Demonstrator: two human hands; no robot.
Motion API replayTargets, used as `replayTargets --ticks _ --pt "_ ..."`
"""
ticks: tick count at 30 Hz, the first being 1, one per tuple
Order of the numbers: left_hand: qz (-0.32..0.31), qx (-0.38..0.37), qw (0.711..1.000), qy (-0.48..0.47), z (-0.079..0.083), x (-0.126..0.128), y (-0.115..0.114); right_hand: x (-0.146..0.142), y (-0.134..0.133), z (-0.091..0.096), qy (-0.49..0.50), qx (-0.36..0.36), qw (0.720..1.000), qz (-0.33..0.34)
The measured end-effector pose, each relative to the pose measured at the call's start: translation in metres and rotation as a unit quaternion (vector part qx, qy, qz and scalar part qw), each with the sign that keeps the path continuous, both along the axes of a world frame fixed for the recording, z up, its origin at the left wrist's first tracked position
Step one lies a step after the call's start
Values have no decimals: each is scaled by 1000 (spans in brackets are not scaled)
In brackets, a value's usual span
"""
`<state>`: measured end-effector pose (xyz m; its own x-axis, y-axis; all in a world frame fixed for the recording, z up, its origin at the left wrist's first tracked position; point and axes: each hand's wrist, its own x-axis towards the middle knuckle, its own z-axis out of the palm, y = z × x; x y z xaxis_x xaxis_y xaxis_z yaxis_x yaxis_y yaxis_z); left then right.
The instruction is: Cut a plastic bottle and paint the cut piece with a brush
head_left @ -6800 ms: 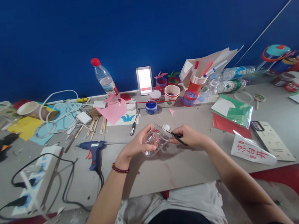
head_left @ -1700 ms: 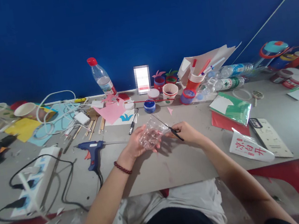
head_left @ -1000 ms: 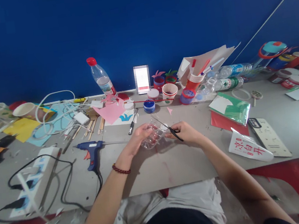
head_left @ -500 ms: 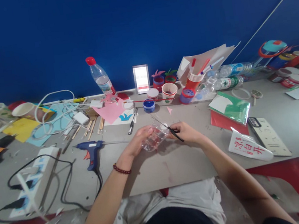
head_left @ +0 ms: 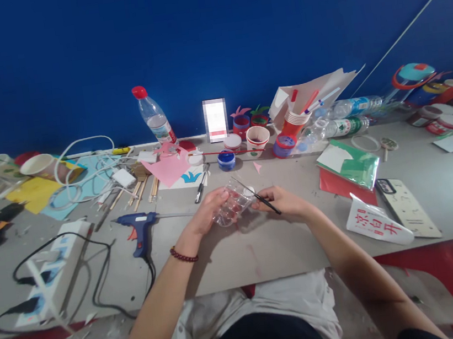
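Plastic piece [head_left: 229,213]: clear, ridged, curved; scissors [head_left: 263,199] black-handled.

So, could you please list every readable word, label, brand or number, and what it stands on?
"京白开", in red, on the loose white label; first character uncertain.
Red-capped bottle: print too small.
Green-labelled bottle: too small.
Blue-labelled bottle: too small.
Phone case: marks too blurred.
Upright white panel: pixelated.
Held clear bottle, scissors: none seen.
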<state>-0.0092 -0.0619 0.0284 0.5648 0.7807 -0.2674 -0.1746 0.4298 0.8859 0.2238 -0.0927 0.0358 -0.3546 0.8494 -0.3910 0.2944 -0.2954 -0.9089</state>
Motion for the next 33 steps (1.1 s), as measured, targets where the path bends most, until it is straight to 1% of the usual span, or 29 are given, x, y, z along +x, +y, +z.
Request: replayTargets --ticks 5,8,15,21,26,33 --pt "-13 -10 1000 25 -5 3 -1 1 1 -2 -24 22 999 9" --pt "-21 -19 999 23 -8 5 -1 2 2 -3 -46 38 998 14" --pt "-44 -57 997 -20 -7 2 0 1 2 -1 -93 48 995 2" --pt "-87 -103 989 -60 -9 -1 3 3 4 -2 -121 78 990 5" --pt "-104 -104 987 -70 -11 -3 5 4 4 -5 -112 68 991 4" --pt "-119 -129 982 -64 -13 -2 3 -1 0 0 -74 45 996 6"
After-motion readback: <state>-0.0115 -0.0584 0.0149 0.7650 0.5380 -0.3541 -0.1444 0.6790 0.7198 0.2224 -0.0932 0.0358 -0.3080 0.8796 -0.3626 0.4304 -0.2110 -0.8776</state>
